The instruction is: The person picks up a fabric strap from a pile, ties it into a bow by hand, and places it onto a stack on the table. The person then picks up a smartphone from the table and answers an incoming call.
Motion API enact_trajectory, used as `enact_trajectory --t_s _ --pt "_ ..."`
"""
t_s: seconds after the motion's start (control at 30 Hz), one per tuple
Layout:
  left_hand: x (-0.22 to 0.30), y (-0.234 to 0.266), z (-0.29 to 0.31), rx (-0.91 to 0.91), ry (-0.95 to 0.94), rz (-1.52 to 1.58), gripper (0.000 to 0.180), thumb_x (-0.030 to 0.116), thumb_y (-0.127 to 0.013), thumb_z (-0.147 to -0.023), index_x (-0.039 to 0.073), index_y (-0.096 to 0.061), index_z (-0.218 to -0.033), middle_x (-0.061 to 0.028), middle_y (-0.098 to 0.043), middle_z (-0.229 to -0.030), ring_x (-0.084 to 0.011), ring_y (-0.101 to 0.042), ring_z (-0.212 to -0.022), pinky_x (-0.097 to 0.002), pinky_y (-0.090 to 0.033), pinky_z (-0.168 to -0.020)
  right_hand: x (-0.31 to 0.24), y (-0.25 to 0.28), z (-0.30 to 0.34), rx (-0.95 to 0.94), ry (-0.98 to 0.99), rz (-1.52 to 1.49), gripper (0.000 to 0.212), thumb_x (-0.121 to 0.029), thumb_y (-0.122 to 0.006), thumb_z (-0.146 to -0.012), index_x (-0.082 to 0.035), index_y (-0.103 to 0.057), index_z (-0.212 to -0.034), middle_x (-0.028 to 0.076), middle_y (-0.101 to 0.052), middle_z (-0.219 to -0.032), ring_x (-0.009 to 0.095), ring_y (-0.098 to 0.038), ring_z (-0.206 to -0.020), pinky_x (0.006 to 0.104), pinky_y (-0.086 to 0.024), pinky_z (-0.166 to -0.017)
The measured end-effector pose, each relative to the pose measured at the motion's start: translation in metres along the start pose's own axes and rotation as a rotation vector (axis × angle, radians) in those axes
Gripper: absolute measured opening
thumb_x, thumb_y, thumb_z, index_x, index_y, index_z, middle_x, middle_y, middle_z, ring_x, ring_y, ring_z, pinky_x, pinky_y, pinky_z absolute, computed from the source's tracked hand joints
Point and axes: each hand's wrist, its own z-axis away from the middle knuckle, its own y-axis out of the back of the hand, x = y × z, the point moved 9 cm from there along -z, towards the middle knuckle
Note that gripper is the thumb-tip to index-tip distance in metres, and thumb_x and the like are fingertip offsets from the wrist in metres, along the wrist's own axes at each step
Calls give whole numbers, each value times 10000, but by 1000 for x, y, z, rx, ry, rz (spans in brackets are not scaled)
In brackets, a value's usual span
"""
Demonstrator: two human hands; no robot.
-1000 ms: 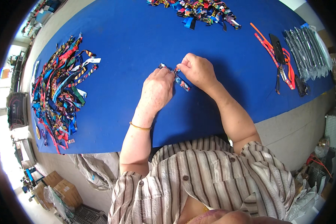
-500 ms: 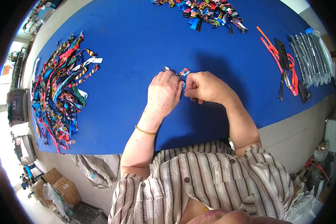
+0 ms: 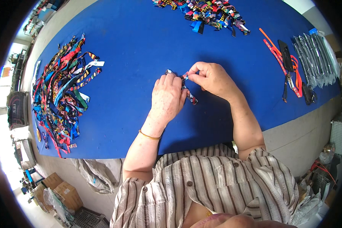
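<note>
A short, dark patterned ribbon with blue, red and white bits is crossed or folded between my hands at the middle of the blue table. My left hand lies over it, fingers curled, pressing it down; one end pokes out past the fingertips and another below the thumb. Just to the right, my right hand pinches an upper end of the same ribbon between thumb and forefinger. How the ribbon is folded under the left hand is hidden.
A tangled pile of long patterned ribbons lies at left. Short folded ribbon pieces are heaped at the far edge. At right are orange and red straps, a black flat tool and a stack of grey plastic-wrapped packs.
My right hand has moved up and now pinches the ribbon's upper end. A ribbon end now shows below my left thumb. My left hand has barely shifted.
</note>
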Motion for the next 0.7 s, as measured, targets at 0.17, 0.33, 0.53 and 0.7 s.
enact_trajectory --t_s 0.17,0.33,0.53,0.7 --pt "-4 -2 2 -10 10 -8 297 124 -774 -753 0 -621 -976 -157 -604 -1005 -334 -593 -933 -429 -486 -836 -11 8 -3 290 178 359 193 -211 -726 -884 -34 -653 -909 48 -596 -582 154 -587 -530 329 -432 -520" --pt "-2 -1 2 2 -1 7 304 123 -775 -751 -5 -627 -984 -165 -612 -1034 -335 -598 -951 -427 -493 -846 7 7 -8 322 119 452 259 -288 -738 -866 -50 -637 -861 83 -628 -614 248 -626 -572 389 -468 -563" --pt "0 3 2 18 -7 3 295 119 -773 -754 -4 -627 -979 -160 -611 -1041 -331 -599 -949 -426 -494 -843 9 0 -12 270 92 462 250 -280 -726 -859 -46 -643 -834 118 -691 -707 314 -679 -671 421 -519 -630" --pt "1 1 1 -9 -5 3 279 112 -763 -763 -2 -628 -978 -157 -611 -1043 -328 -598 -946 -423 -492 -840 12 -1 -16 305 131 444 224 -246 -715 -849 -40 -635 -813 126 -678 -692 313 -667 -652 416 -502 -610"
